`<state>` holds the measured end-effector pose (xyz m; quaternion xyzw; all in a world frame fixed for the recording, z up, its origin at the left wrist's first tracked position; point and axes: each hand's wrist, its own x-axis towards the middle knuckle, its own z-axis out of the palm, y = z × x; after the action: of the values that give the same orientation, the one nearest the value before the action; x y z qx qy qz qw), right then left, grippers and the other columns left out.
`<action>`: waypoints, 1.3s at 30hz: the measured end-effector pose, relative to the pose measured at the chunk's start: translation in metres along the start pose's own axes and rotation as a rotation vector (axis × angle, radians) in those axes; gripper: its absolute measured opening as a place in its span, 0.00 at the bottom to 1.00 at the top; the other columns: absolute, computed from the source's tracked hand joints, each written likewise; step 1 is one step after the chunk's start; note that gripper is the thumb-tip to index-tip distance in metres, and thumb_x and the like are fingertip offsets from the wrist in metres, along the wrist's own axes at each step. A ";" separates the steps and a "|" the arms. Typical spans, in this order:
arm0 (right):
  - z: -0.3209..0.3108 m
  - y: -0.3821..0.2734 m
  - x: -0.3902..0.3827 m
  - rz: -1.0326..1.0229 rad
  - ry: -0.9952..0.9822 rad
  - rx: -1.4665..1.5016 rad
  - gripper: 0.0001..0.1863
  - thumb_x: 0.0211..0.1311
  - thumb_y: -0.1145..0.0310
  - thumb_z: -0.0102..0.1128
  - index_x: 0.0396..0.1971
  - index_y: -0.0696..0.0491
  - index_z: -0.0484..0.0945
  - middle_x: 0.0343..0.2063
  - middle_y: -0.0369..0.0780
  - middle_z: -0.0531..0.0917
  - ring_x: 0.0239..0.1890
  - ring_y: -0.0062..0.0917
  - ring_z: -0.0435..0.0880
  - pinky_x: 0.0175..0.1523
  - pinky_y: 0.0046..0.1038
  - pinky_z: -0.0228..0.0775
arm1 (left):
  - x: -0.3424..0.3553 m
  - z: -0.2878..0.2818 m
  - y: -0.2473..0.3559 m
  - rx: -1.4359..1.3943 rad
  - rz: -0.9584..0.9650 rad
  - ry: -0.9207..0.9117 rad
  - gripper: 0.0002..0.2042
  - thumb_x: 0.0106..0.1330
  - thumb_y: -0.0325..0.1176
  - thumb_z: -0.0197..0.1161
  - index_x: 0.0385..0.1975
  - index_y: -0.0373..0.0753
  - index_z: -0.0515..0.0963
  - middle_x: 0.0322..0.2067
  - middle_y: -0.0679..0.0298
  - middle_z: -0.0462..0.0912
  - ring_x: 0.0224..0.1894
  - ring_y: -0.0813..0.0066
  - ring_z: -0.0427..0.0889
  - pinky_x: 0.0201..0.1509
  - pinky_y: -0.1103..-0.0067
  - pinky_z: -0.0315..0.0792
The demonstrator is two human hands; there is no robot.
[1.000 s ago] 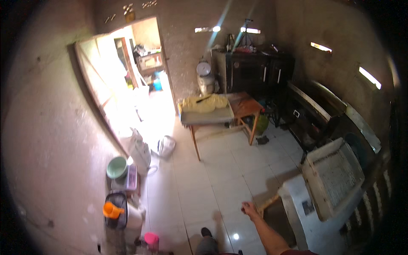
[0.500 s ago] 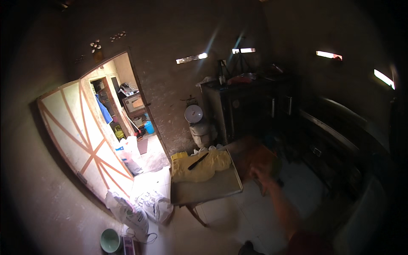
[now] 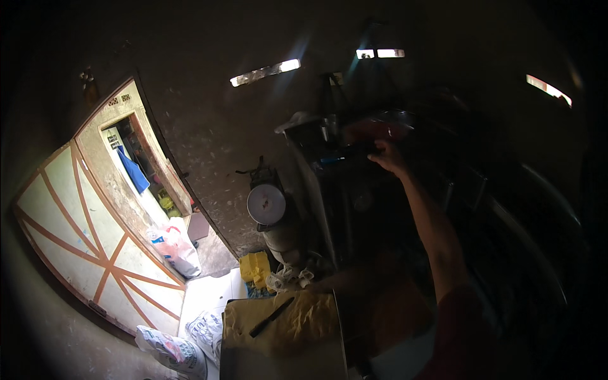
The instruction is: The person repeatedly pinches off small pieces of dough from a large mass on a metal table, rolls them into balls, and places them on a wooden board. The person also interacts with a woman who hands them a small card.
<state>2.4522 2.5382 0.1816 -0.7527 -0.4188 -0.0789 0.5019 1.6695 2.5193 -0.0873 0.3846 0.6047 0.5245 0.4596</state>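
My right arm stretches up from the lower right, and my right hand (image 3: 387,158) is over the top of a dark cabinet (image 3: 335,209). Its fingers look parted, with nothing visible between them, though the light is dim. Just beyond the hand lies a reddish item (image 3: 377,131), too dark to name. Left of the fingers, a small blue object (image 3: 331,160) rests near the cabinet's edge, with a clear glass-like vessel (image 3: 329,130) behind it. Below, a dark knife (image 3: 272,316) lies across a yellowish, dough-like mass (image 3: 316,316) on a tray (image 3: 278,367). My left hand is out of view.
A round-dial scale (image 3: 266,204) stands by the wall, left of the cabinet. Yellow packaging (image 3: 254,269) lies behind the tray. White sacks (image 3: 174,351) sit on the floor beside an open door (image 3: 95,247) with brown strips. A plastic bag (image 3: 176,247) stands in the doorway.
My right hand has risen from beside the tray to the cabinet top. The view has shifted closer to the cabinet, and the tray now sits lower in the picture.
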 end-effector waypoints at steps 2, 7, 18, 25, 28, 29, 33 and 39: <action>0.010 0.011 0.041 0.003 -0.109 -0.228 0.43 0.47 0.54 0.79 0.60 0.60 0.72 0.58 0.49 0.77 0.60 0.40 0.77 0.63 0.37 0.69 | -0.006 0.007 0.008 0.002 0.003 0.081 0.10 0.70 0.41 0.58 0.33 0.40 0.74 0.26 0.65 0.70 0.26 0.74 0.67 0.29 0.75 0.65; 0.028 0.045 0.083 -0.137 -0.271 -0.206 0.43 0.45 0.50 0.80 0.58 0.59 0.74 0.57 0.48 0.79 0.60 0.38 0.77 0.64 0.36 0.69 | -0.032 -0.011 -0.005 0.016 -0.002 0.247 0.11 0.70 0.40 0.58 0.30 0.41 0.74 0.23 0.67 0.68 0.23 0.75 0.66 0.26 0.76 0.64; 0.025 0.043 0.091 -0.008 -0.358 -0.353 0.37 0.45 0.36 0.73 0.48 0.51 0.84 0.49 0.46 0.85 0.53 0.35 0.83 0.61 0.35 0.71 | -0.079 -0.085 -0.018 -0.084 -0.017 0.475 0.15 0.69 0.37 0.61 0.21 0.45 0.66 0.17 0.73 0.60 0.17 0.82 0.58 0.19 0.80 0.54; 0.032 0.021 0.079 -0.015 -0.313 -0.356 0.33 0.49 0.40 0.74 0.45 0.53 0.85 0.47 0.44 0.86 0.54 0.34 0.83 0.61 0.33 0.70 | -0.097 -0.049 0.033 -0.052 -0.007 0.537 0.16 0.69 0.39 0.61 0.22 0.46 0.65 0.17 0.74 0.59 0.17 0.83 0.59 0.19 0.81 0.55; 0.029 0.028 0.086 0.018 -0.321 -0.305 0.34 0.50 0.42 0.73 0.50 0.53 0.82 0.51 0.44 0.84 0.57 0.34 0.80 0.62 0.34 0.69 | -0.100 -0.037 0.039 -0.103 -0.056 0.541 0.15 0.70 0.39 0.61 0.22 0.45 0.65 0.17 0.74 0.59 0.17 0.83 0.59 0.19 0.82 0.56; 0.027 0.033 0.086 0.025 -0.294 -0.233 0.35 0.51 0.43 0.73 0.53 0.53 0.81 0.53 0.43 0.83 0.57 0.33 0.80 0.63 0.34 0.68 | -0.101 -0.032 0.040 -0.119 -0.076 0.542 0.15 0.70 0.39 0.61 0.22 0.45 0.65 0.17 0.74 0.59 0.17 0.83 0.59 0.19 0.82 0.56; 0.015 0.024 0.073 0.027 -0.140 0.065 0.39 0.50 0.47 0.75 0.60 0.53 0.75 0.57 0.40 0.79 0.60 0.30 0.77 0.64 0.34 0.67 | -0.096 -0.019 0.045 -0.131 0.024 0.463 0.14 0.71 0.39 0.60 0.24 0.45 0.66 0.18 0.74 0.60 0.18 0.83 0.60 0.20 0.83 0.57; -0.003 -0.076 0.000 -0.144 -0.165 0.896 0.35 0.53 0.72 0.72 0.62 0.53 0.69 0.49 0.37 0.80 0.46 0.21 0.81 0.48 0.27 0.76 | -0.049 -0.014 0.073 -0.126 0.269 0.146 0.16 0.69 0.48 0.60 0.38 0.40 0.71 0.28 0.68 0.68 0.28 0.80 0.67 0.29 0.81 0.65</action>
<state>2.3996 2.5465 0.2353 -0.4343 -0.5015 0.1354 0.7359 1.6688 2.4803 -0.0071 0.3935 0.5453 0.6448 0.3634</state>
